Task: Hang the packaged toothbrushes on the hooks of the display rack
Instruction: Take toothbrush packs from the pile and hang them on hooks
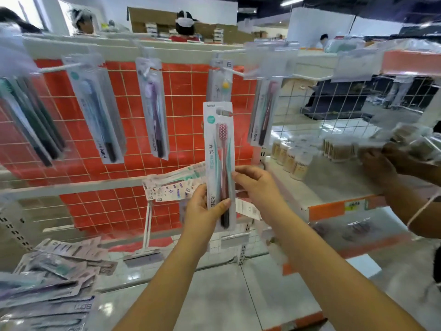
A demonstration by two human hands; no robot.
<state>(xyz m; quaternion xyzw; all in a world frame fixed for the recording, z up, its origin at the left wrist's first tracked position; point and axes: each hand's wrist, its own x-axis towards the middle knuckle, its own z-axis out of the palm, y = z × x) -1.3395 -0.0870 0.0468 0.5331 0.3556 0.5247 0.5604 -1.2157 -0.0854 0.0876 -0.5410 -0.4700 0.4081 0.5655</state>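
Directly above the left hand (202,211) and right hand (256,187), the held toothbrush pack (219,163) reaches up to just below a hook (235,72) that already carries a yellow-headed pack (220,84). Up and left of the hands, bare red grid panel (186,111) shows between that pack and a hanging purple pack (155,108). Up and right, a maroon pack (263,113) hangs near. A fan of packs (174,185) spreads from behind the left hand. Far right, another person's hands (391,161) occupy the shelf (334,187) holding jars (293,158). Down and left, loose packs (57,266) cover the ledge.
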